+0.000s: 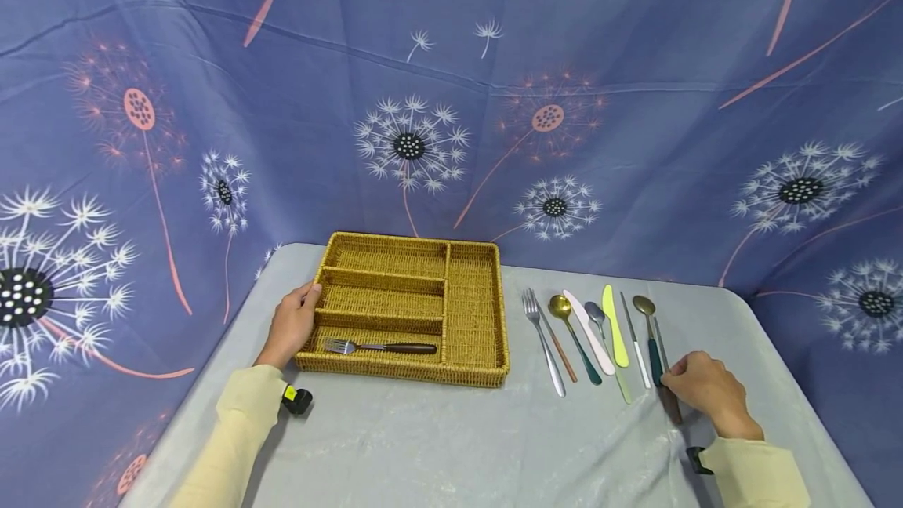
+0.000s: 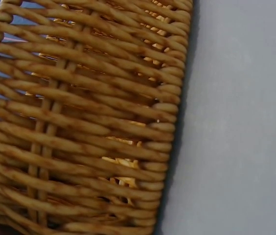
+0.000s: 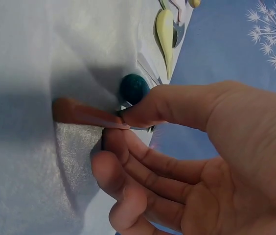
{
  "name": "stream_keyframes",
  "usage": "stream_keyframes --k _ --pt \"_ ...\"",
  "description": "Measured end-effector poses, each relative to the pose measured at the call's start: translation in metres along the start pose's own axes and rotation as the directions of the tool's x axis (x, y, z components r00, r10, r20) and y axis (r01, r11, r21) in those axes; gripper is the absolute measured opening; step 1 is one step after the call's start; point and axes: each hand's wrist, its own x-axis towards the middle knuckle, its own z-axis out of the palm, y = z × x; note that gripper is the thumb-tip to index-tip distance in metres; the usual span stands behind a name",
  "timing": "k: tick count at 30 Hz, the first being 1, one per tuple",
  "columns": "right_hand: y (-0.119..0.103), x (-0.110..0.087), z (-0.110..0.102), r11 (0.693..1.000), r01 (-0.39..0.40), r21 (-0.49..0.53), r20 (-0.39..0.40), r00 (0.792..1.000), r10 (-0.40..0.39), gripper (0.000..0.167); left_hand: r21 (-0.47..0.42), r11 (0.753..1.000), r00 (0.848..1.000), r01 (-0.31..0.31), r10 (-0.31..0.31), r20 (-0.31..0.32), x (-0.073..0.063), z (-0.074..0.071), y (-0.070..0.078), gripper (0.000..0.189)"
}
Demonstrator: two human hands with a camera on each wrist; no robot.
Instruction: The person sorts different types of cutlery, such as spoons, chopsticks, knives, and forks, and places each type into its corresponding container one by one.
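Observation:
My left hand (image 1: 291,328) grips the left wall of a woven wicker cutlery tray (image 1: 504,320), its fingertips at the rim. The tray's outer side (image 2: 94,122) fills much of the left wrist view. In the front compartment lies a fork (image 1: 398,348) with a dark brown handle. On the right, my right hand (image 1: 705,386) pinches a brown-handled knife (image 3: 77,111) between thumb and fingers; its thin blade (image 1: 659,339) points toward the back. Right beside it is a spoon (image 1: 643,305) with a dark green handle, whose round end (image 3: 134,89) shows near my thumb.
Left of my right hand lies a row of cutlery: a silver fork (image 1: 543,339), a gold spoon (image 1: 560,307), a pink-handled piece (image 1: 589,332), a yellow knife (image 1: 616,332) and several others. Patterned blue fabric (image 1: 437,61) hangs behind the pale table cover (image 1: 437,437).

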Motion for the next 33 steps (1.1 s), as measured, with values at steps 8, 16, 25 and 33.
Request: stream_keyframes --k 8,16,25,33 --pt "0.004 -0.004 0.003 0.999 -0.024 -0.028 0.007 1.0 0.024 0.025 0.0 1.0 1.0 0.002 -0.002 0.002 0.001 0.001 0.001 0.071" --pt "0.007 -0.014 0.007 0.998 -0.058 -0.022 0.026 0.998 0.059 0.029 0.006 1.0 1.0 -0.001 0.001 0.007 0.001 0.001 -0.001 0.07" --pt "0.013 -0.032 0.009 0.994 -0.109 -0.012 0.018 0.994 0.109 0.026 0.023 1.0 1.0 -0.012 0.012 -0.006 0.0 0.001 0.0 0.068" --pt "0.02 -0.044 0.009 0.991 -0.13 -0.006 0.058 0.99 0.13 0.027 0.031 0.999 1.0 -0.024 0.024 -0.008 -0.001 0.001 -0.001 0.066"
